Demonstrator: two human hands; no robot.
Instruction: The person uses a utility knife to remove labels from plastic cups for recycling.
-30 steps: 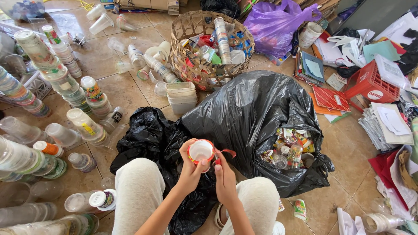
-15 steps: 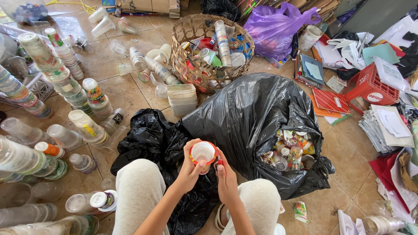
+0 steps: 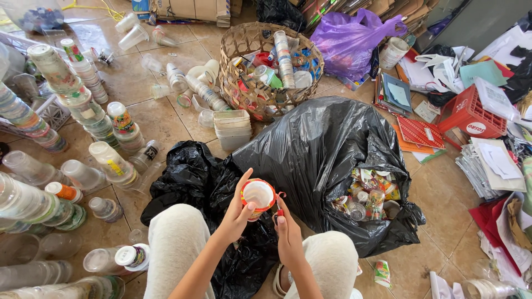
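At the lower middle of the frame, the left hand [image 3: 237, 213] grips a small plastic cup [image 3: 258, 195] with a red and orange printed wall, fingers curled around its left side and thumb along the rim; the cup's white inside faces up toward the camera. The right hand [image 3: 287, 235] sits just beside it at the lower right, fingers pinched narrow on a thin red strip [image 3: 279, 203] that hangs at the cup's right edge. Both forearms rise from the bottom edge between the person's knees [image 3: 180, 238], clad in light trousers.

Directly behind the hands lies a crumpled black bag [image 3: 191, 177] on the tiled floor [image 3: 160, 119]. To its right, a large black bin bag [image 3: 327, 149] stands open at its lower right side, showing a heap of small printed cups [image 3: 368, 194]. Above it, at the upper middle, a woven basket [image 3: 235, 52] holds bottles and mixed plastic, and a purple bag [image 3: 352, 41] lies to its right. Nested stacks of clear cups [image 3: 72, 94] fill the left side of the frame. Paper, folders and a red crate [image 3: 471, 113] are scattered at the right.
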